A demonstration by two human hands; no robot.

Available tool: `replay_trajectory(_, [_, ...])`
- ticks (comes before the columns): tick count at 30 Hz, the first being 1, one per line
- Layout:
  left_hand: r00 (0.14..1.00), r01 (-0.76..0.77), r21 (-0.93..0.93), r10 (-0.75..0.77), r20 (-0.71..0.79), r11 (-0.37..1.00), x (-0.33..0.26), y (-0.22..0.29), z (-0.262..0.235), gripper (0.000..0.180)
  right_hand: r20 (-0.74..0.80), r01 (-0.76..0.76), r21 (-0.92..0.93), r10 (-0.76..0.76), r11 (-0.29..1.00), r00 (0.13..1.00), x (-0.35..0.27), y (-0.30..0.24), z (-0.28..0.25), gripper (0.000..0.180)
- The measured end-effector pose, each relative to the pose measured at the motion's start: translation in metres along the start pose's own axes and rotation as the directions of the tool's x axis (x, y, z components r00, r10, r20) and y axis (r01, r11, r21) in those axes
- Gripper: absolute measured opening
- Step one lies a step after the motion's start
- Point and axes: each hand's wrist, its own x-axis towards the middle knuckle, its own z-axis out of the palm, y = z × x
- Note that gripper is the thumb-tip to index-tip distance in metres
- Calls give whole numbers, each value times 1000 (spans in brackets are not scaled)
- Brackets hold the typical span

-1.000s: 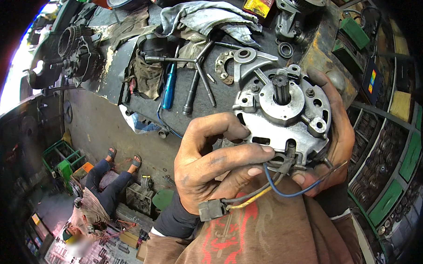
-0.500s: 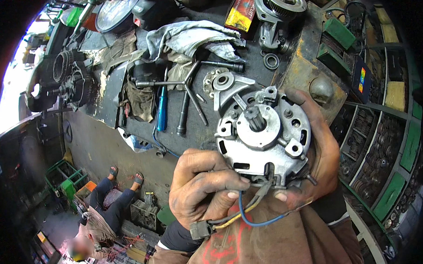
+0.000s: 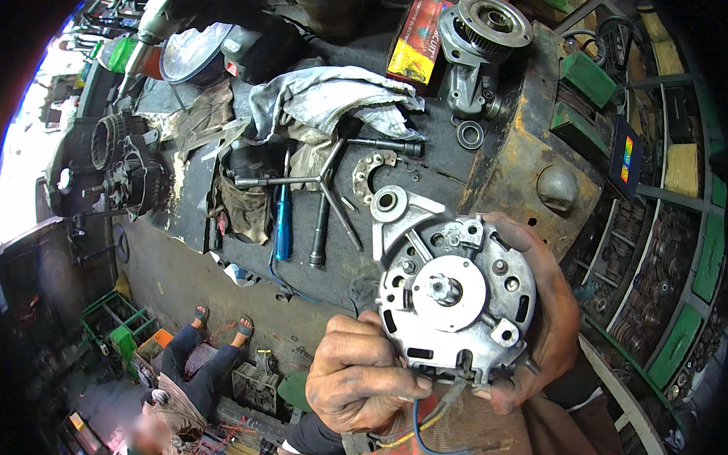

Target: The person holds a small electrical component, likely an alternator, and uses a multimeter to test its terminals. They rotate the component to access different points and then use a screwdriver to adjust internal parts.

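I hold a round silver metal housing plate (image 3: 455, 300) with a central shaft hub, face up, over the front edge of a dirty workbench (image 3: 426, 169). My right hand (image 3: 543, 317) cups its right rim and underside. My left hand (image 3: 361, 376) pinches the wires at its lower edge. Blue and yellow wires (image 3: 423, 434) trail down from the plate over a reddish cloth on my lap.
On the bench lie a three-arm socket wrench (image 3: 322, 189), a blue-handled screwdriver (image 3: 282, 226), a grey rag (image 3: 327, 96), a silver bracket (image 3: 391, 206), a gear housing (image 3: 478, 39) and a red and yellow box (image 3: 418, 41). A person (image 3: 185, 378) sits on the floor at lower left. Parts shelves (image 3: 662, 281) line the right.
The plate and both hands have shifted lower in view and the plate has turned a little. My left hand keeps hold of the wires.
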Motion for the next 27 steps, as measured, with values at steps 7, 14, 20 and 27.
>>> replay_trajectory(7, [998, -12, -82, 17, 58, 997, 0, -9, -2, 21, -17, -12, 97, 14, 995, 1000, -2, 6, 0, 129])
replay_trajectory(14, [965, 184, -57, -191, -180, 981, -18, -30, -2, 103, -1, -56, 166, 57, 984, 998, 2, 6, 3, 133])
replay_trajectory(20, [866, 498, -74, -490, 102, 864, -18, -32, 2, 153, 16, -128, 304, 129, 944, 992, 4, 8, 1, 132])
replay_trajectory(27, [943, 268, 130, -287, 166, 955, -7, -40, -4, 146, 1, -116, 159, 117, 981, 993, -1, 2, 0, 135])
